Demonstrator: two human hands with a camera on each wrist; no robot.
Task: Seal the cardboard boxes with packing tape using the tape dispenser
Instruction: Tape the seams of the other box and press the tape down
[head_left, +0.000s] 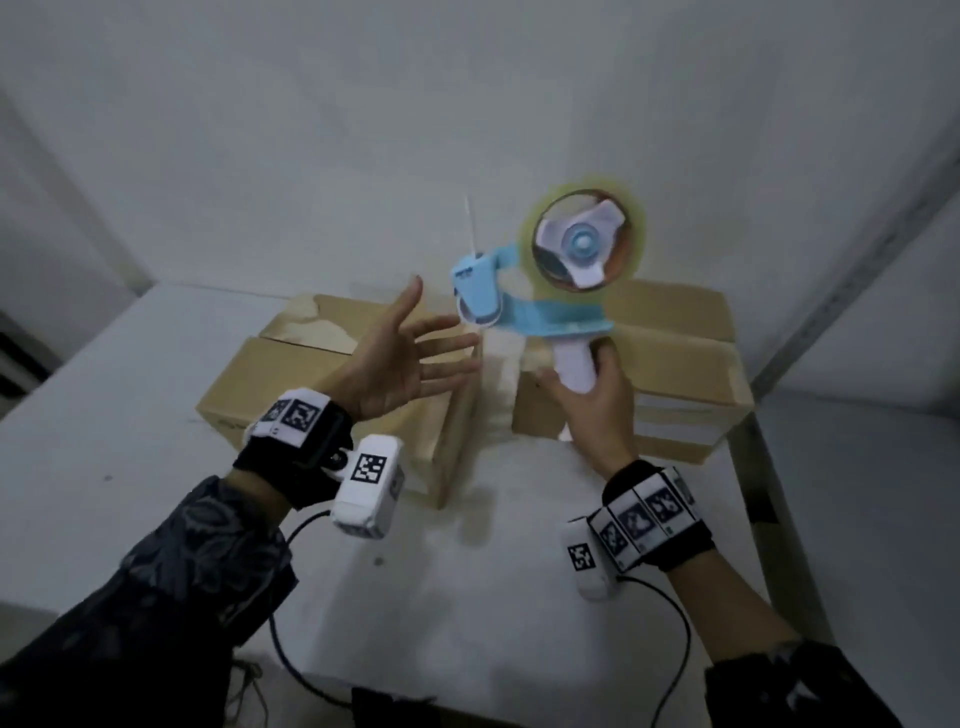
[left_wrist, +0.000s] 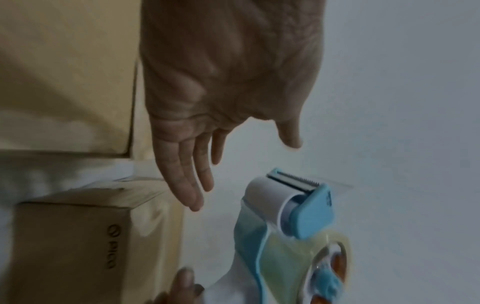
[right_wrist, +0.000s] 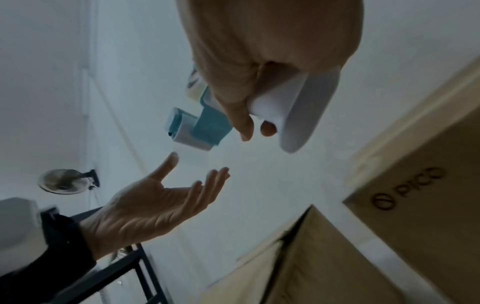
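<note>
My right hand (head_left: 587, 389) grips the white handle of a blue tape dispenser (head_left: 535, 306) and holds it upright in the air above the gap between two cardboard boxes. A roll of clear tape (head_left: 584, 236) sits on its hub. A short strip of tape (head_left: 471, 221) sticks up from the cutter end. My left hand (head_left: 410, 353) hovers palm up with fingers spread, just left of the dispenser's blue head (left_wrist: 306, 207), touching nothing. The left box (head_left: 291, 384) and the right box (head_left: 680, 364) stand side by side on the white table (head_left: 130, 447).
A white wall (head_left: 363, 130) rises right behind the boxes. The table's right edge (head_left: 753, 467) runs close to the right box. Cables (head_left: 291, 639) trail from both wrist cameras over the near table. A wall fan (right_wrist: 64, 181) shows in the right wrist view.
</note>
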